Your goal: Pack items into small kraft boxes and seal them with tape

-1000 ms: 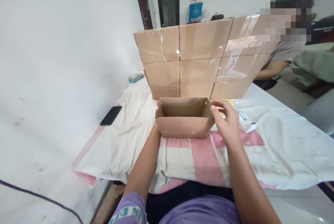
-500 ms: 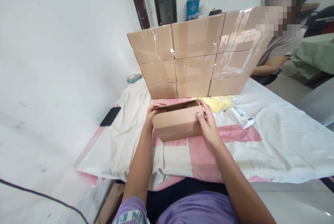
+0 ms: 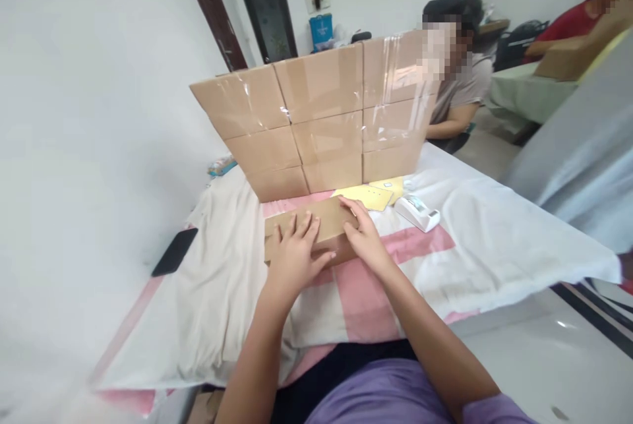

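A small brown cardboard box (image 3: pixel 326 216) lies on the pink and white cloth (image 3: pixel 222 292) in front of me, its top flaps folded down. My left hand (image 3: pixel 294 256) lies flat on the box's top with its fingers spread. On the box's right part rests my right hand (image 3: pixel 363 239), fingers stretched out and pressing down. Neither hand grips anything.
A wall of taped cardboard boxes (image 3: pixel 316 121) stands just behind. Yellow cards (image 3: pixel 368 196) and a white tape dispenser (image 3: pixel 418 212) lie to the right. A black phone (image 3: pixel 174 251) sits at the left. A person (image 3: pixel 457 91) sits behind the boxes; another (image 3: pixel 578 28) far right.
The open box has been closed: its flaps went down and both my hands moved from its sides onto its top. The camera has swung to the right.
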{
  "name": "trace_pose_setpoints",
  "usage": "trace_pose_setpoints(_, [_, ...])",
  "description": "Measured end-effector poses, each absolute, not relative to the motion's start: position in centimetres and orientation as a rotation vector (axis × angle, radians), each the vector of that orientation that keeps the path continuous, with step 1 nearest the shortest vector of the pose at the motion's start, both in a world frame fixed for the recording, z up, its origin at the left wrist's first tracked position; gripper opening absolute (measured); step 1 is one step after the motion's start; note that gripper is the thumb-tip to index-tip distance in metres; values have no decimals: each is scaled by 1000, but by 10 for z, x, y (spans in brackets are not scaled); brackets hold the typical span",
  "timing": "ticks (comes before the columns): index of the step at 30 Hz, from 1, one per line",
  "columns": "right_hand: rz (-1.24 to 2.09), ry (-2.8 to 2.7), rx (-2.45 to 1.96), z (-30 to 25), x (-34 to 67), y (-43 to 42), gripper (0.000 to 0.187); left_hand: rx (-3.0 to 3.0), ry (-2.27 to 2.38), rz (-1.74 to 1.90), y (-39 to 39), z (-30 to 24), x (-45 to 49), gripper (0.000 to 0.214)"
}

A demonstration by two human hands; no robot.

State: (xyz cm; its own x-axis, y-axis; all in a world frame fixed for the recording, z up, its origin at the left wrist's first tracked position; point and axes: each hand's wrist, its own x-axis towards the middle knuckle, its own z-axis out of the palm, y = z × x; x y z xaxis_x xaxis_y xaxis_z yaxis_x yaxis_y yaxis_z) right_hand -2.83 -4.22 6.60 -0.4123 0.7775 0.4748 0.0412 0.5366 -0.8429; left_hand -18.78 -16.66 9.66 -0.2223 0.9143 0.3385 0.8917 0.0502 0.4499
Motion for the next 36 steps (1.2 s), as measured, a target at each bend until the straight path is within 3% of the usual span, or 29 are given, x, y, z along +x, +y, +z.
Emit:
trace_pose_setpoints(5, [805, -1790, -1080, 70, 50, 7, 25, 2091, 2506, 570, -166, 85, -172, 58])
trace_pose_setpoints(8, [712, -1763, -1544, 74, 109, 55, 24, 2098, 2530, 581, -165, 84, -177, 59])
trace_pose_setpoints(11, [897, -1822, -1771, 80, 141, 95, 26, 2094, 2542, 626, -166, 83, -176, 60])
trace_pose_setpoints(15, [1152, -1896, -1864, 85, 144, 120, 24, 2091, 2552, 686, -169, 80, -171, 58])
trace_pose_setpoints(26, [1457, -2028, -1956, 97, 126, 138, 21, 2080, 2629, 699, -177, 78, -165, 57])
trace_pose_setpoints(31, [1531, -1969, -1899, 93, 125, 138, 31, 2128, 2738, 600, -180, 75, -161, 54])
trace_pose_setpoints(36, [1571, -1840, -1764, 89, 130, 131, 25, 2138, 2769, 576, -180, 75, -160, 54])
